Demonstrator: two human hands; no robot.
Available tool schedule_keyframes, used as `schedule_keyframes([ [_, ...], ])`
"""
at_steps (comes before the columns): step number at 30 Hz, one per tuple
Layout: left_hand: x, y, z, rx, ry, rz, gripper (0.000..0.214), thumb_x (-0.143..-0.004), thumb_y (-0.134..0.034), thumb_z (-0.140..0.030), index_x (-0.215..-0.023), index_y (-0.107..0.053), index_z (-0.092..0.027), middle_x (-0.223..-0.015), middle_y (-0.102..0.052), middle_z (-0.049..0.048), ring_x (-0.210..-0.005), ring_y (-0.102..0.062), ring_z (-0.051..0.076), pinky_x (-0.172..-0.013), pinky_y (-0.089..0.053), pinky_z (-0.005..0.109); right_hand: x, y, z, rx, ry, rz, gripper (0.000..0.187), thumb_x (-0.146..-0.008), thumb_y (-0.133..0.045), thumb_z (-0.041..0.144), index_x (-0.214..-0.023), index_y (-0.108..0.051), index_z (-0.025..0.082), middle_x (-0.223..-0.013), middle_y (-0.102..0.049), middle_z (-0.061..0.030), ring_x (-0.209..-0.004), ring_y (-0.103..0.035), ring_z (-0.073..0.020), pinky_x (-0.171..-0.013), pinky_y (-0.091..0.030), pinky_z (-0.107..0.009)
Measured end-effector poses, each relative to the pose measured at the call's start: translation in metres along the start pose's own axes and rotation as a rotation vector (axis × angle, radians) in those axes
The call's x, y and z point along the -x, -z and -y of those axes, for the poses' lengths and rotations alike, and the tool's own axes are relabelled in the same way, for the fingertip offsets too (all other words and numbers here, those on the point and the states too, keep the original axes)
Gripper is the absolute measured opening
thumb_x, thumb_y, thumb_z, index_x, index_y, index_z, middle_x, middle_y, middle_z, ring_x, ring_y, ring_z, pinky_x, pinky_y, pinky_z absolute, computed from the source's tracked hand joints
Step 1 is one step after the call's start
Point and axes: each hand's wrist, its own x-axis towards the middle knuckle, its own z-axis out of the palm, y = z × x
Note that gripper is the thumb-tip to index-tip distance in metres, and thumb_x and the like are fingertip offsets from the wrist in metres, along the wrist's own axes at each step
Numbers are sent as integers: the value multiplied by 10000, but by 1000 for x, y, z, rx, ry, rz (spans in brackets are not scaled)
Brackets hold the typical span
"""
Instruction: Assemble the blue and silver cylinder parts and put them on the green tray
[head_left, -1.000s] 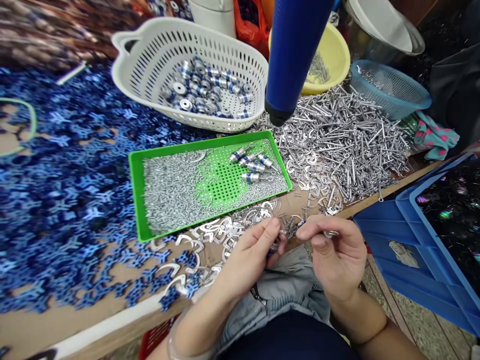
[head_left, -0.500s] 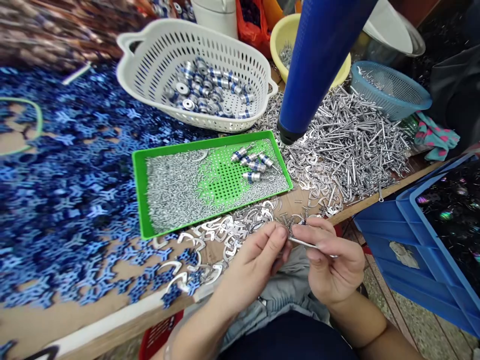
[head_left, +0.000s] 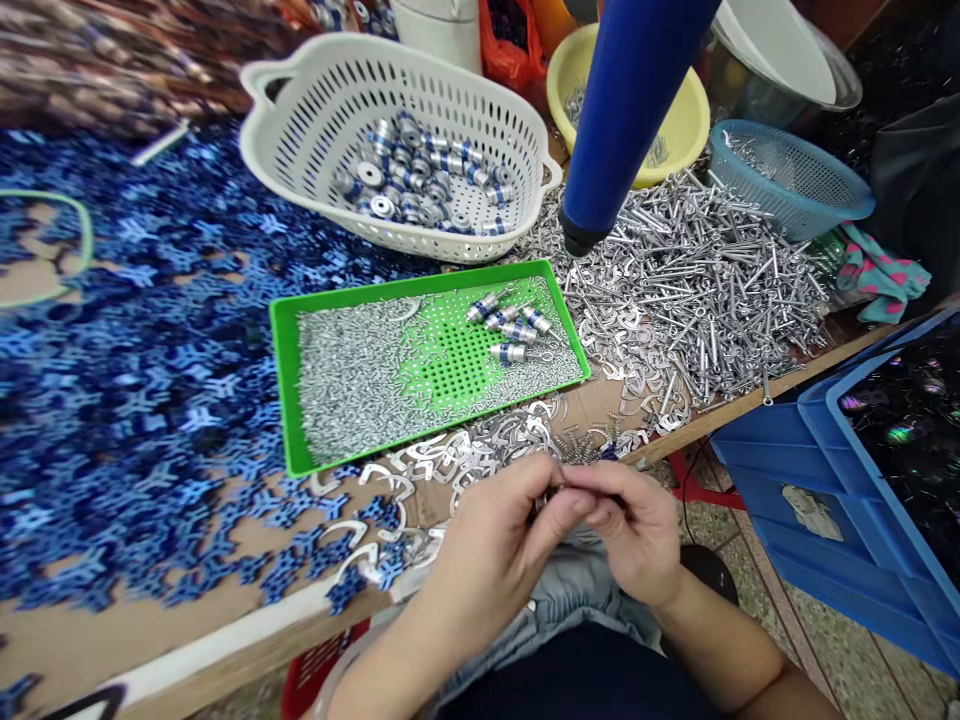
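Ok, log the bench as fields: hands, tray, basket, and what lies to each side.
Left hand: closed around a small part, mostly hidden
Right hand: fingertips meeting the left hand's; own grip unclear
Green tray: small metal bits, several silver-and-blue cylinders toward its right end
White basket: beyond the tray, holding similar-looking cylinders
Left side: blue three-armed pieces, widely spread
Right side: heap of metal rods

Speckled floor (striped in places) lies below the wood-edged workbench.
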Motion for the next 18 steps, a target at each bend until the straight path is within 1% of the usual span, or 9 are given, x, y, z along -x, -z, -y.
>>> schedule_keyframes([
  [2,1,3,3,219,38,68,390,-900,-353,-525,-1003,-539,-199,-734,-599,38,-607,-525,140,-545,-432,251,-2,0,-1,-132,-106,-124,156,-853,-564,347,-900,-679,252,-697,-671,-1,-600,-611,-126,-539,-491,-235],
  [4,3,7,6,341,63,82,582,-881,-221,-617,-1276,-367,-216,-869,-630,84,-629,-543,150,-563,-459,269,-5,3,1,-132,-161,-198,131,-832,-598,343,-801,-664,235,-614,-611,22,-530,-546,-101,-485,-431,-212],
  [5,4,8,7,341,71,81,644,-864,-165,-645,-1347,-271,-233,-936,-633,102,-639,-551,154,-570,-465,276,-7,5,3,-77,-159,-192,101,-822,-613,318,-788,-653,231,-614,-601,28,-526,-528,-94,-484,-414,-207],
  [8,7,11,10,192,46,85,725,-822,-95,-682,-1422,-140,-278,-1109,-609,129,-760,-597,184,-654,-487,303,-10,11,14,199,-85,-49,20,-806,-626,240,-796,-631,223,-627,-593,36,-536,-512,-89,-505,-393,-214],
  [10,8,10,10,71,-19,86,741,-825,-84,-676,-1445,-82,-270,-1155,-600,138,-861,-616,210,-736,-494,325,-12,12,20,386,-6,64,44,-816,-601,230,-782,-620,209,-619,-587,30,-552,-514,-99,-526,-385,-232],
  [13,9,7,9,-81,-92,120,761,-850,-183,-659,-1457,7,-241,-1170,-601,150,-947,-623,252,-814,-489,389,-18,13,24,567,60,249,119,-825,-568,232,-715,-593,193,-616,-595,13,-579,-527,-117,-553,-378,-253],
  [15,9,5,9,-136,-64,158,772,-860,-338,-613,-1458,-30,-234,-1174,-601,148,-964,-620,276,-828,-487,431,-22,15,23,564,5,332,150,-820,-566,230,-676,-573,192,-606,-589,19,-565,-524,-110,-538,-372,-244],
  [16,8,5,9,-120,-28,167,746,-862,-411,-561,-1454,-96,-234,-1178,-599,142,-979,-614,278,-839,-485,436,-23,16,22,515,-53,328,151,-823,-566,233,-677,-570,193,-600,-583,27,-550,-519,-102,-523,-372,-234],
  [18,5,5,10,53,64,151,595,-872,-485,-426,-1400,-291,-232,-1161,-603,125,-1010,-600,257,-851,-492,400,-22,16,19,360,-155,176,135,-838,-560,252,-713,-571,201,-591,-563,43,-527,-505,-88,-497,-378,-212],
])
